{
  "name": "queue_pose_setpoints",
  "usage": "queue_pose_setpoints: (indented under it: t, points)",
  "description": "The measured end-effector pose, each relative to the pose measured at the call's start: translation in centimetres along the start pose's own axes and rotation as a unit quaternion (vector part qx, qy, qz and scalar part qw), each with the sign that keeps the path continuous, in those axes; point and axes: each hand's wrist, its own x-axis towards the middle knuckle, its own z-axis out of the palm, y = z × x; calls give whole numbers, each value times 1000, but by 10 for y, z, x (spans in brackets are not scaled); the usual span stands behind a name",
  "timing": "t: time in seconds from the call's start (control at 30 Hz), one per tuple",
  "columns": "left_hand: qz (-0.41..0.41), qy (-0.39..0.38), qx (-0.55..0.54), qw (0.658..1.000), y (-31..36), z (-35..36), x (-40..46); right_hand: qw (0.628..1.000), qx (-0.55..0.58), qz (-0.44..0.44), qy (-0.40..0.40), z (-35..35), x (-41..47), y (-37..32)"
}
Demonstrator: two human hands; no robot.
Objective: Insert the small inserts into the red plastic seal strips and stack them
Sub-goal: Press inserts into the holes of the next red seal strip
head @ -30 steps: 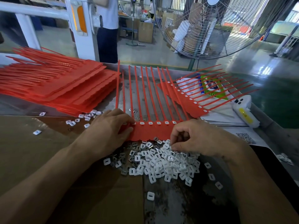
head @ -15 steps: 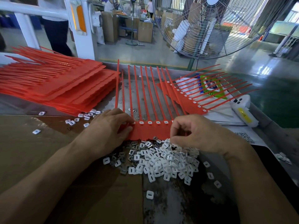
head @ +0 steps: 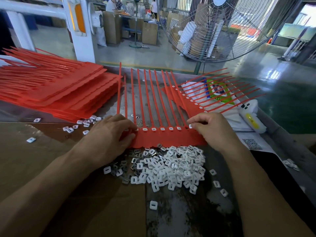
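A red seal strip sheet (head: 164,135) lies flat mid-bench, its thin tails pointing far. The left hand (head: 109,135) rests on its left end, fingers relaxed and fairly flat. The right hand (head: 212,129) pinches a white insert (head: 191,126) at the sheet's right end. A heap of white inserts (head: 171,168) sits just near. Stacked red sheets (head: 56,93) lie far left.

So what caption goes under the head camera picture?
Right hand pinches an insert into the red seal strip; left hand steadies it.
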Motion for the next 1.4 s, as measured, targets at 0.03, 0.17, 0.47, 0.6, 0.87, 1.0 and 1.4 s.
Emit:
queue_pose_setpoints:
  t: [0.03, 0.17, 0.47, 0.6, 0.87, 1.0, 1.4]
  points:
    - [-1, -1, 0, 1000, 0, 0, 0, 1000, -4, 2, -1, 1, 1, 0]
    - [-3, -3, -1, 1000, 0, 0, 0, 1000, -24, 8, 8, 7, 5, -3]
    - [2, -2, -5, 1000, 1, -2, -2, 998, -61, 19, 5, 12, 7, -5]
    - [2, 0, -10, 1000, 0, -1, -1, 998, -54, 15, -8, 9, 4, -6]
    - [6, 8, -8, 1000, -1, 0, -1, 991, -134, -10, 5, 4, -9, -14]
    - [6, 5, -9, 1000, -2, 0, 0, 970, -240, -36, -24, 4, -14, -28]
    - [3, 0, -10, 1000, 0, -1, -1, 905, -420, -56, -46, 17, -20, -51]
